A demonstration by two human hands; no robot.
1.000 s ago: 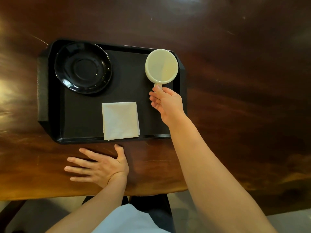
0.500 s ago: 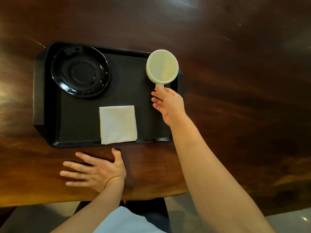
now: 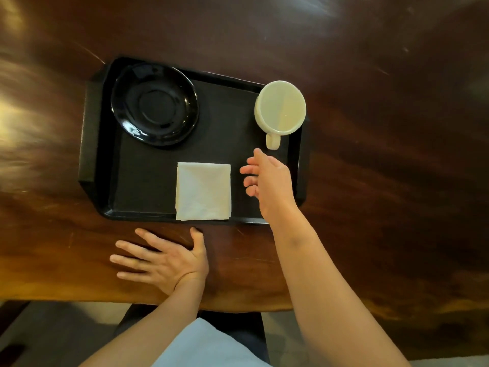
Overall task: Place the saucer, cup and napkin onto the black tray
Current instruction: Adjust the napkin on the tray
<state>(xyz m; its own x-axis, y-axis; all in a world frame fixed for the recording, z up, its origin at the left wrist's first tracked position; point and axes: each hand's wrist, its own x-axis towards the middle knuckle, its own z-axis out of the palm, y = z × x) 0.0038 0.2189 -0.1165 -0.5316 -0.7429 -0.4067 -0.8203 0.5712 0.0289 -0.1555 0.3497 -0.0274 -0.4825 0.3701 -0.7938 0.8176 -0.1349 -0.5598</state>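
The black tray (image 3: 148, 181) lies on the dark wooden table. A glossy black saucer (image 3: 154, 104) sits in its far left corner. The cream cup (image 3: 281, 107) stands upright in the far right corner, handle pointing toward me. A folded white napkin (image 3: 203, 191) rests flat at the tray's near edge. My right hand (image 3: 267, 178) hovers over the tray just short of the cup handle, fingers apart, holding nothing. My left hand (image 3: 161, 260) lies flat on the table in front of the tray, fingers spread.
The wooden table (image 3: 383, 154) stretches wide to the right and behind the tray. Its near edge (image 3: 238, 305) runs just below my left hand, with my lap and the floor beyond it.
My right hand has let go of the cup handle and drawn back toward me, fingers spreading. The cup stays on the tray. My left hand has not moved.
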